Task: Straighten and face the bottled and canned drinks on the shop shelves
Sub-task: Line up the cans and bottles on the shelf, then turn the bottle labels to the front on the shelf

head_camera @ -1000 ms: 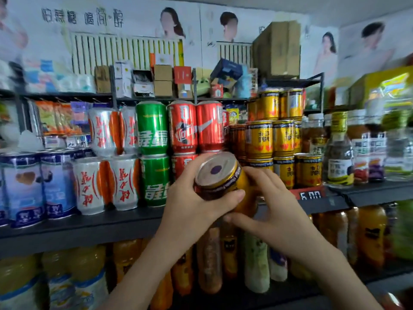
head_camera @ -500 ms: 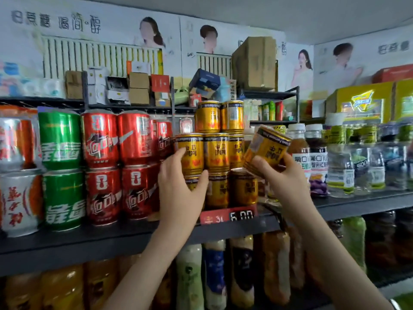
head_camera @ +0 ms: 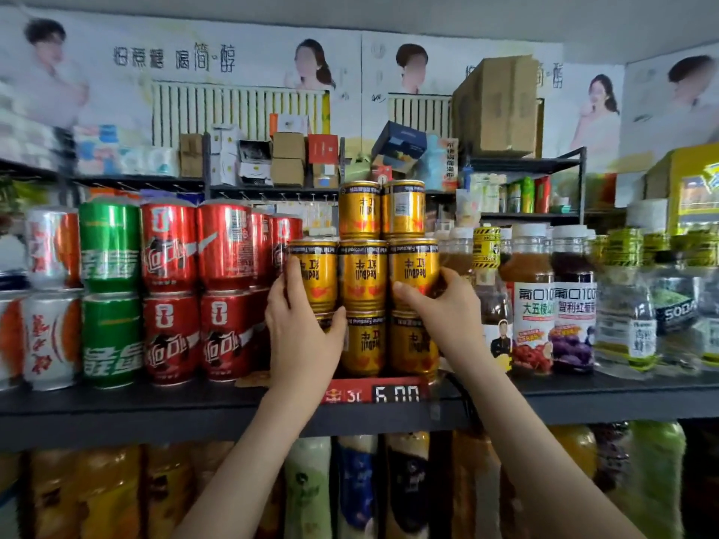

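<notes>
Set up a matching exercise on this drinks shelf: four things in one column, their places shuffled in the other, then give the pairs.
1. left hand
2. right hand
3. price tag
4. green cans

A. stacked two high, left of the red cans
B. on the shelf edge below the gold cans
C. gripping the right middle-row gold can
D. holding the left middle-row gold can

Pairs: 1-D, 2-C, 3-B, 4-A.
</notes>
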